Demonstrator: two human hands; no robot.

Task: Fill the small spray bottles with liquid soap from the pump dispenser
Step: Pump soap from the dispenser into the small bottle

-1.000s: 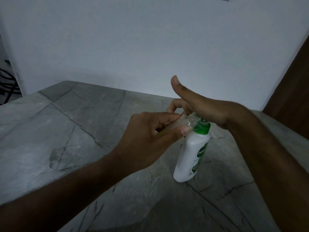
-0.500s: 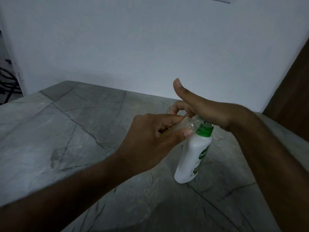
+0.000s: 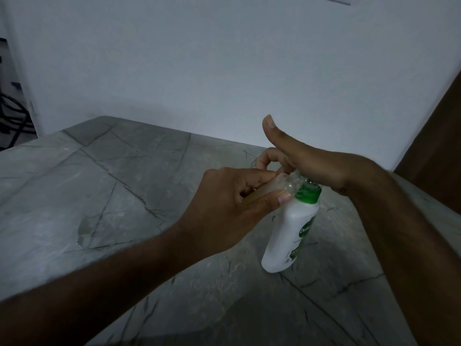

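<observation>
The left hand (image 3: 224, 208) curls its fingers and thumb around a small clear spray bottle (image 3: 279, 187) and holds it on its side. The open mouth of the little bottle sits right at the green top of the white soap dispenser (image 3: 290, 236). The right hand (image 3: 306, 166) rests on top of the green pump. Its thumb sticks straight up and its fingers bend down past the pump; how tightly they bend I cannot tell. The dispenser stands upright on the gray stone table (image 3: 99, 196), just under both hands.
</observation>
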